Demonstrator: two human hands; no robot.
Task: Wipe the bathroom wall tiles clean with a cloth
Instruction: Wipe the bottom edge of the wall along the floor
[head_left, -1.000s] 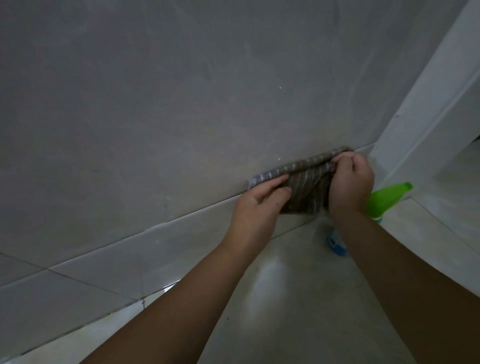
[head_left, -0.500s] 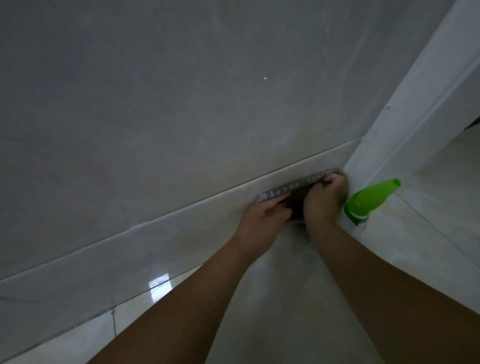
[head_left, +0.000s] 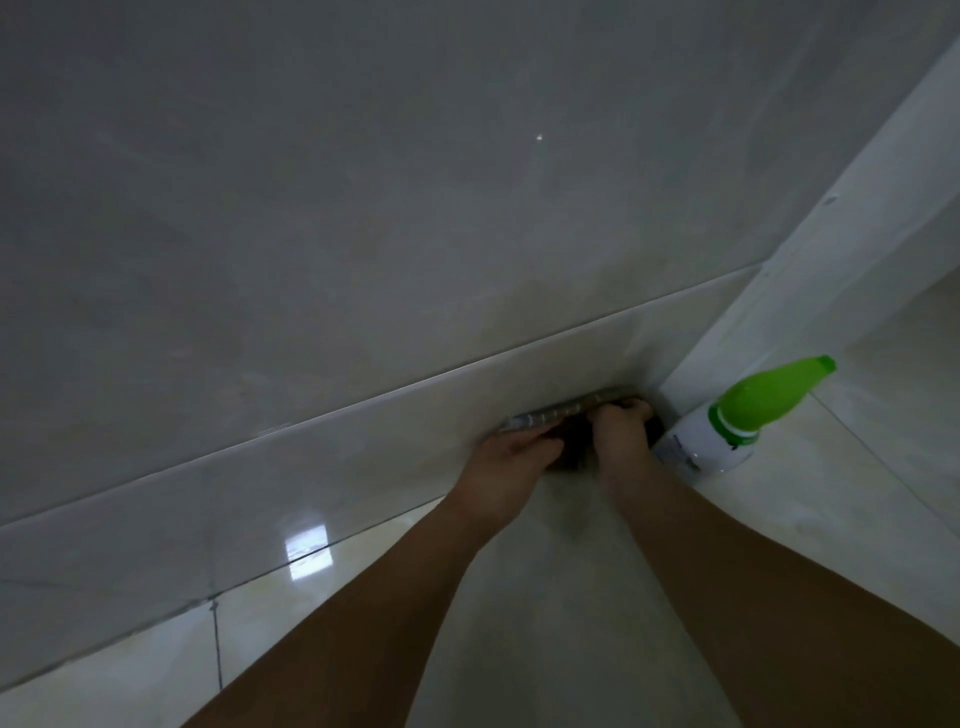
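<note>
A dark striped cloth (head_left: 569, 410) lies flat against the lowest band of pale wall tile (head_left: 322, 467), right by the floor and near the corner. My left hand (head_left: 511, 457) presses its left part with fingers laid along the cloth. My right hand (head_left: 621, 434) grips the cloth's right end, fingers curled over its top edge. Most of the cloth is hidden behind both hands. Above the band rises a large grey wall tile (head_left: 363, 208).
A white spray bottle with a green nozzle (head_left: 727, 426) stands on the floor just right of my right hand, against a white door frame (head_left: 810, 270). Glossy pale floor tiles (head_left: 545, 623) spread below, with a bright reflection at the left.
Both hands slid the cloth down the wall, from the seam under the big tile to the bottom of the low band, and rightward into the corner.
</note>
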